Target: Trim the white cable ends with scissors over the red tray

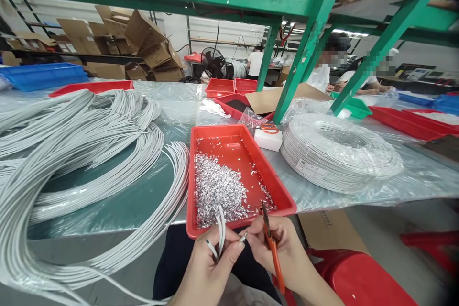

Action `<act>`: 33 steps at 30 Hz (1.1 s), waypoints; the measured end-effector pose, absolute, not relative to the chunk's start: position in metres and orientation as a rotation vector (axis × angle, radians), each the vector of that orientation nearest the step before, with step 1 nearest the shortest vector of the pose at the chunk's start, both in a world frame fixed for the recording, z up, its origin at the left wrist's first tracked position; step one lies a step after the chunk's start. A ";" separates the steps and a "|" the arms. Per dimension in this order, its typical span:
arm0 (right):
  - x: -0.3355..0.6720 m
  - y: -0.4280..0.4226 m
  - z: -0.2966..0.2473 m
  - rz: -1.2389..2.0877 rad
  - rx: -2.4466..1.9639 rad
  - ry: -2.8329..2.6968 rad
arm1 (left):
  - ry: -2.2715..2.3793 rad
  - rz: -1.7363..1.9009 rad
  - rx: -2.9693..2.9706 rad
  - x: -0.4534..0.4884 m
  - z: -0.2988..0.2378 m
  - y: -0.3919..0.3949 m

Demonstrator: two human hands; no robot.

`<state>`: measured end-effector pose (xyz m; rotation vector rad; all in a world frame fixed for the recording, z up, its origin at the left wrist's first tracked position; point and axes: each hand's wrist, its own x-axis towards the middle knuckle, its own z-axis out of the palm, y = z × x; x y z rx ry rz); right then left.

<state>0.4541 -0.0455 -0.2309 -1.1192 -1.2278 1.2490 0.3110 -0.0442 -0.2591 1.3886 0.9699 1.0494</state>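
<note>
My left hand [211, 260] is closed around the ends of white cables [220, 229], pinching them just below the front edge of a red tray [229, 146]. A heap of small silver foil scraps [215, 191] fills the tray. My right hand [276, 246] is closed on orange-handled snips [270, 244], its fingertips touching a short bit of cable end [244, 236] next to my left thumb. The cables run left into large loose loops of white cable [79, 153] on the table.
A wound coil of white cable [337, 150] lies right of the tray, with a white box and orange scissors [268, 130] behind. Green shelf posts [304, 52] rise ahead. Red and blue bins, cardboard boxes, a fan and seated people are farther back. A red stool [358, 277] stands bottom right.
</note>
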 end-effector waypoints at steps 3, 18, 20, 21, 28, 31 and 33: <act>0.455 -0.040 -0.231 1.343 -1.100 -1.261 | 0.874 0.926 1.150 0.310 -0.261 -0.043; 0.496 -0.064 -0.229 1.107 -1.284 -1.568 | 1.094 1.152 1.171 0.307 -0.251 -0.046; 0.501 -0.071 -0.224 1.136 -1.413 -1.811 | 1.095 1.171 1.219 0.306 -0.251 -0.046; 0.502 -0.073 -0.222 1.133 -1.492 -1.928 | 1.091 1.174 1.234 0.306 -0.250 -0.047; 0.497 -0.072 -0.211 1.141 -1.688 -2.121 | 1.028 1.082 1.319 0.303 -0.250 -0.045; 0.494 -0.072 -0.211 1.151 -1.669 -2.039 | 1.007 1.040 1.395 0.299 -0.253 -0.044; 0.492 -0.074 -0.211 1.133 -1.653 -1.972 | 1.007 1.036 1.425 0.298 -0.255 -0.043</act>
